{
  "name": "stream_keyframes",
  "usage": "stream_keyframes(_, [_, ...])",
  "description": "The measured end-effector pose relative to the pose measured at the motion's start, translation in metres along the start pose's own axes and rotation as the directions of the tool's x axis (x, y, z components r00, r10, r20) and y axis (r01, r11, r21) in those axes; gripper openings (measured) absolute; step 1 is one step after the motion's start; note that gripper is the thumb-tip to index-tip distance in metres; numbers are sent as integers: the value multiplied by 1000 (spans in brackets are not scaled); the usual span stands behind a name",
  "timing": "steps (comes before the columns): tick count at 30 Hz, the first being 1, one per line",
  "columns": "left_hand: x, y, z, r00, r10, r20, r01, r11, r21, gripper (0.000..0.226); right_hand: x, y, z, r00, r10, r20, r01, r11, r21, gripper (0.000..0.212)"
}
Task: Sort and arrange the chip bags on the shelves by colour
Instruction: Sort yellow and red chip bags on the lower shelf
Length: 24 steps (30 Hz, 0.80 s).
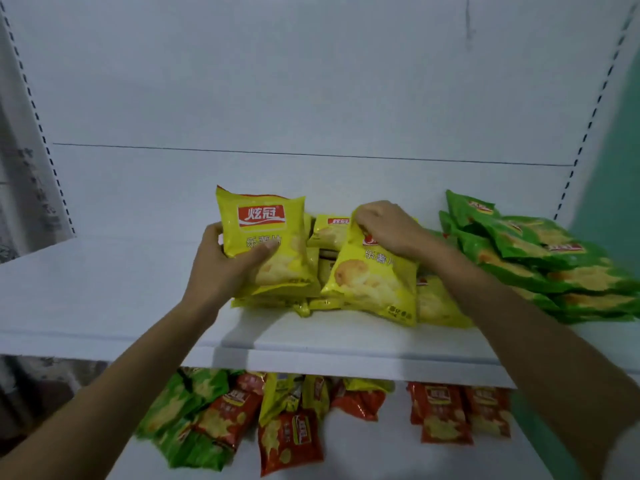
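On the upper white shelf [104,292] lies a pile of yellow chip bags [436,303]. My left hand [221,261] grips one upright yellow bag [266,233] at its left edge, thumb across the front. My right hand [391,226] pinches the top of a second yellow bag [374,282], which leans tilted on the pile. A stack of green bags [540,258] lies at the right end of the same shelf. On the lower shelf [381,452] green bags [180,417], red bags [446,414] and a few yellow bags [280,393] lie mixed.
The shelf's back panel [311,98] is plain white, with slotted uprights [38,126] on both sides. The left part of the upper shelf is bare. A teal wall [620,140] is at the far right.
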<state>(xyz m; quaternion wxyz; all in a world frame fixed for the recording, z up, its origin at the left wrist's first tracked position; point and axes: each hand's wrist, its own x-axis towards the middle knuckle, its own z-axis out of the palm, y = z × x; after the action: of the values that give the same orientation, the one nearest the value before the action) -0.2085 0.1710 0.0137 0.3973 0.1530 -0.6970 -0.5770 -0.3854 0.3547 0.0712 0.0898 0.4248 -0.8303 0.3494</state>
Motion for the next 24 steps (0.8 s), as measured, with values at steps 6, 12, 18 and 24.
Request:
stream_keyframes(6, [23,-11,-15,999,-40,-14,41,998,40,43,55,15,43,987,-110,120,143,940,-309,22])
stream_keyframes(12, [52,-20,-27,999,-39,-15,39,998,56,52,42,30,58,979,-164,-122,115,937,-329,35])
stream_keyframes(18, [77,-26,-13,997,-52,49,51,998,25,55,-22,24,72,984,-103,144,150,917,-369,63])
stream_keyframes(24, [79,-27,-3,986,-61,156,61,998,3,51,-15,28,95,985,-3,174,97,841,-533,90])
